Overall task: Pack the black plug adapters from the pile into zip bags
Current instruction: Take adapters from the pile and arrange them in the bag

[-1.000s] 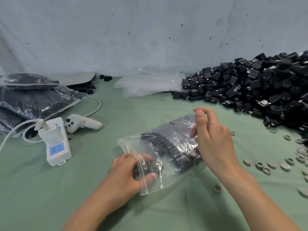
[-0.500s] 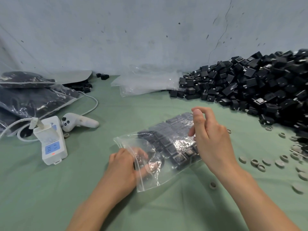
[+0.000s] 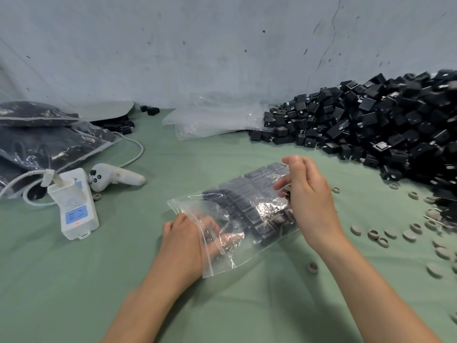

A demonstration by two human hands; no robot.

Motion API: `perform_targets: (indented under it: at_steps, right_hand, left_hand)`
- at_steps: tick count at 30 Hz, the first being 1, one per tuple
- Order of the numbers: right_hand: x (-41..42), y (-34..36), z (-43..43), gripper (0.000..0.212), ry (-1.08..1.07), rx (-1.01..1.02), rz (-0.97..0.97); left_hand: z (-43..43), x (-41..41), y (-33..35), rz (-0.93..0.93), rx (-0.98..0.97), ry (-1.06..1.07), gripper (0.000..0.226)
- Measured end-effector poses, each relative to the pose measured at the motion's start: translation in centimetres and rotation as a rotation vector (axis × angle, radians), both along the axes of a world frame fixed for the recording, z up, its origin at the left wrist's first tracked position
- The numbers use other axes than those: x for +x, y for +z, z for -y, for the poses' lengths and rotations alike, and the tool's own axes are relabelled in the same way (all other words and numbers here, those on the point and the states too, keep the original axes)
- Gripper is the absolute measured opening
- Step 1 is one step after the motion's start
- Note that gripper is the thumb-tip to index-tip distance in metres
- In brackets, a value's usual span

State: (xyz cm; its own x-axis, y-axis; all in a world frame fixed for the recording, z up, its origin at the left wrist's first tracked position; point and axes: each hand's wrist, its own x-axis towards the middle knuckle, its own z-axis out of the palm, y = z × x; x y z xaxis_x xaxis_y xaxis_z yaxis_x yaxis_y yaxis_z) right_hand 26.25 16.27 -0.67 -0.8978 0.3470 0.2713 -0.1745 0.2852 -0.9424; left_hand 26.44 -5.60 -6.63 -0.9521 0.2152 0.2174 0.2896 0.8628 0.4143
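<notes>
While left hand (image 3: 183, 240) sits inside zip bag (image 3: 247, 211), grip unclear, right hand (image 3: 314, 201) pinches it, adapter pile (image 3: 371, 125) right, controller (image 3: 113, 179) left

Showed, on green cloth (image 3: 74, 280), white controller (image 3: 116, 179) just beside white socket block (image 3: 76, 209) at left, scattered grey rings (image 3: 373, 235) right.

- Soft, even, fairly bright light from above; no hard shadows, only a faint one on the bench (image 3: 74, 280) under the zip bag (image 3: 265, 210).
- White glare patches on the bag's film.
- Wide-angle bending curves the bench's far edge.
- The pile (image 3: 371, 125) smears toward the right edge.
</notes>
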Motion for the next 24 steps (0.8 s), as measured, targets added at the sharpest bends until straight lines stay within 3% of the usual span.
perform_targets:
  at_steps: [2, 5, 8, 12, 16, 21, 24]
  right_hand:
    - [0.1, 0.2, 0.0, 0.019, 0.048, -0.195, 0.047]
    - [0.5, 0.2, -0.1, 0.028, 0.13, -0.404, 0.105]
    - [1.5, -0.1, -0.2, 0.038, 0.205, -0.61, 0.114]
    - [2.8, -0.4, 0.6, 0.037, 0.273, -0.805, 0.146]
    - [3.6, -0.1, 2.9, 0.036, 0.385, -0.807, 0.171]
    - [4.3, -0.1, 6.6, 0.047, 0.606, -0.724, 0.197]
    - [4.5, -0.1, 8.6, 0.046, 0.676, -0.749, 0.194]
  left_hand:
    - [0.4, 0.3, 0.4, 0.044, 0.056, -0.033, 0.039]
    - [1.0, 1.1, 1.0, 0.046, 0.126, -0.023, 0.018]
    - [1.8, 1.8, 1.3, -0.015, 0.173, 0.046, 0.015]
    - [2.5, 2.9, 2.5, -0.196, 0.46, 0.201, 0.014]
    - [1.3, 4.4, 4.0, -0.285, 0.573, 0.09, 0.01]
    - [-0.1, 5.6, 4.4, -0.033, 0.695, -0.114, 0.023]
    - [-0.4, 5.9, 4.5, -0.007, 0.738, -0.131, 0.024]
